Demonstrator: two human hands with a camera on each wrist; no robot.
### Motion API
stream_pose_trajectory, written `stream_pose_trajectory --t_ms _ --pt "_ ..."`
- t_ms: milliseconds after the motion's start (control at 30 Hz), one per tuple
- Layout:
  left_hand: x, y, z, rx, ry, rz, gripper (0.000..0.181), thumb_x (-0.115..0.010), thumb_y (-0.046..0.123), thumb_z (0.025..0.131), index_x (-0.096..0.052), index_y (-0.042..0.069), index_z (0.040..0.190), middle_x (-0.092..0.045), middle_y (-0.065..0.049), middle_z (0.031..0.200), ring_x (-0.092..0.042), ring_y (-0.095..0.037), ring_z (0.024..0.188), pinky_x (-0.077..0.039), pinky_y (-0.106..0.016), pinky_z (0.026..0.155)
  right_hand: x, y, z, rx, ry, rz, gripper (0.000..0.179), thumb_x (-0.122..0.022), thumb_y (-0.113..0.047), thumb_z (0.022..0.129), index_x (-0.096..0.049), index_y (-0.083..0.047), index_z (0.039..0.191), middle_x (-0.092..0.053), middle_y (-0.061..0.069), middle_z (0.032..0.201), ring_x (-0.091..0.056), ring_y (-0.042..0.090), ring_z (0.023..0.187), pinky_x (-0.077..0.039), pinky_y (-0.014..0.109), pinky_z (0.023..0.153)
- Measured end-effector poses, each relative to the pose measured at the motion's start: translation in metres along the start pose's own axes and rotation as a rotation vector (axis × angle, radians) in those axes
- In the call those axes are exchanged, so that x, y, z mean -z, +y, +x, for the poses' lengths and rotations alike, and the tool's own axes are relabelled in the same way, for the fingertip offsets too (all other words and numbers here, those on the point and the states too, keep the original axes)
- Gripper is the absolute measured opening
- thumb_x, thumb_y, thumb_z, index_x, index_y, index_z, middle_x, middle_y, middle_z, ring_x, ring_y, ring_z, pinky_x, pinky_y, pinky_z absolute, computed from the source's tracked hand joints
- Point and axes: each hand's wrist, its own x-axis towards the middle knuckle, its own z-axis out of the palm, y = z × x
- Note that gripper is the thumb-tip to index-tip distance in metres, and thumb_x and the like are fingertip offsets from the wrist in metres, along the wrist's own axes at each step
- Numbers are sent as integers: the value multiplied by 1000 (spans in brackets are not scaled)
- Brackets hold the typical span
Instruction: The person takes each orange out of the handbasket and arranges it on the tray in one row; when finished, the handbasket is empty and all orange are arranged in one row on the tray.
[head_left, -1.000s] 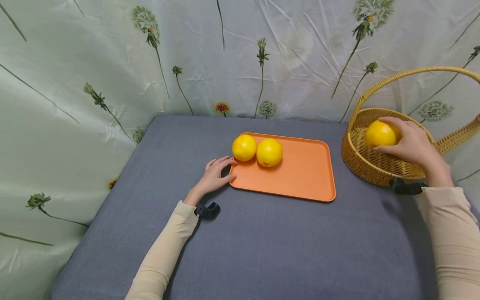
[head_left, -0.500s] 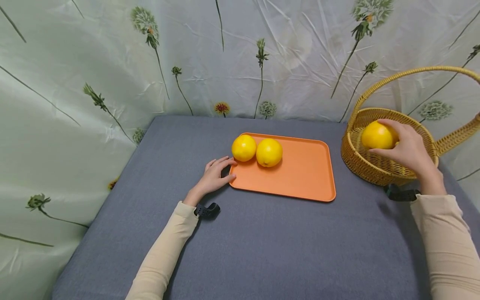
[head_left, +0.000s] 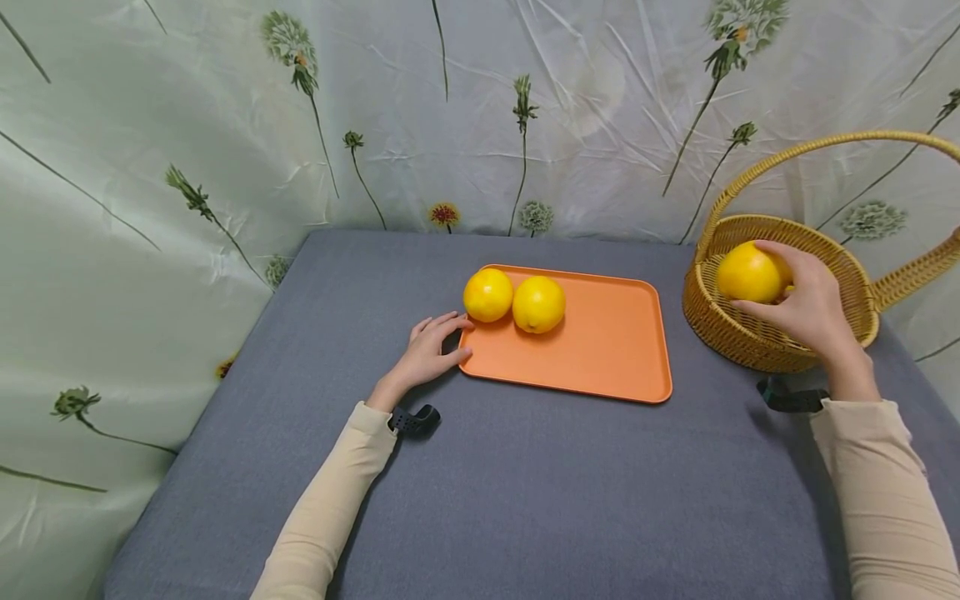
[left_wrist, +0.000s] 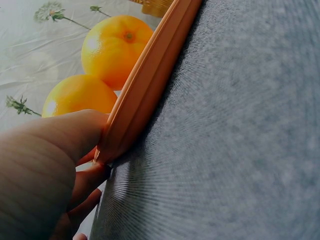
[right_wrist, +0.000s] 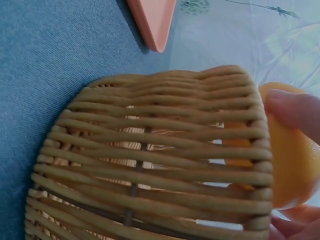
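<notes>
My right hand grips an orange between thumb and fingers, within the rim of the wicker basket. From the right wrist view, the woven side of the basket hides part of this orange. Over on the left, my left hand rests with its thumb and fingers spread at the left edge of the orange tray. Two more oranges, one at the tray's back left corner and one just right of it, lie side by side on it.
The basket's tall arched handle rises above the right hand. A grey-blue cloth covers the table. Behind it hangs a pale curtain printed with dandelions. Both wrists wear a dark band.
The right hand has moved a little left and toward the person with its orange, staying over the basket. The left hand, tray and its two oranges have stayed put.
</notes>
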Motion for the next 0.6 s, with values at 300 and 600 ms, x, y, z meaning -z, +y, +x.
stream_pose_trajectory --t_ms 300,600 --pt "0 0 0 -6 6 0 43 -63 28 88 -56 9 127 -52 -10 139 -32 -29 141 -11 -56 113 -8 -5 -2 21 80 38 79 -84 -5 59 -52 -6 131 -56 24 119 -33 -16 92 -29 1 65" --pt "-1 1 0 -8 8 8 44 -63 27 88 -56 10 127 -50 -11 141 -32 -29 140 -12 -56 113 -19 -9 -8 4 142 52 84 -84 -3 57 -51 -13 134 -54 22 120 -30 -17 97 -28 0 69"
